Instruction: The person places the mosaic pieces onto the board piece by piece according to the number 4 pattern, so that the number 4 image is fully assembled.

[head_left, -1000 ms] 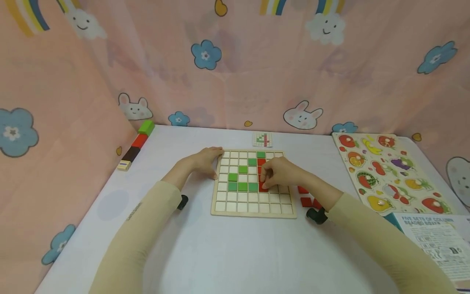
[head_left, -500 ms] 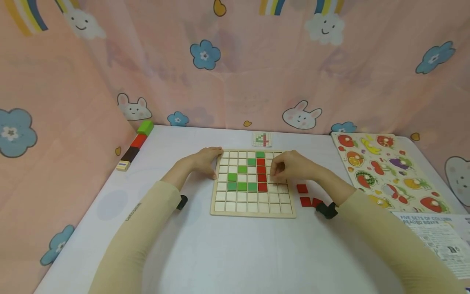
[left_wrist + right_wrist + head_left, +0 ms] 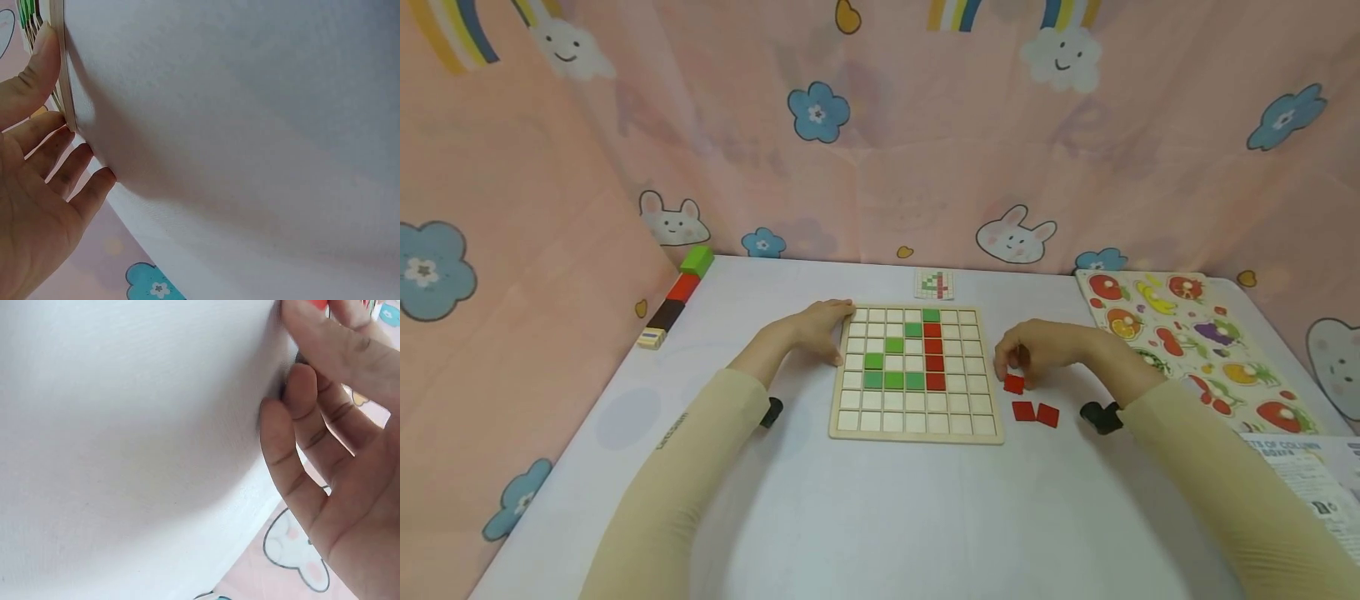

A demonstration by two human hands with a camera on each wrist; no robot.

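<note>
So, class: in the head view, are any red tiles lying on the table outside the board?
Yes: two red tiles lie right of the board.

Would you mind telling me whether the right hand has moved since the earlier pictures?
Yes. The right hand has left the wooden grid board and moved right, off its edge, to the loose red tile on the table.

Soft, even light fills the scene, with no glare. Faint shadows fall on the white table (image 3: 880,517) beneath both arms. The head view bends outward toward its edges, away from the grid board (image 3: 916,433). Both wrist views are close and slightly blurred, the table shading grey.
</note>
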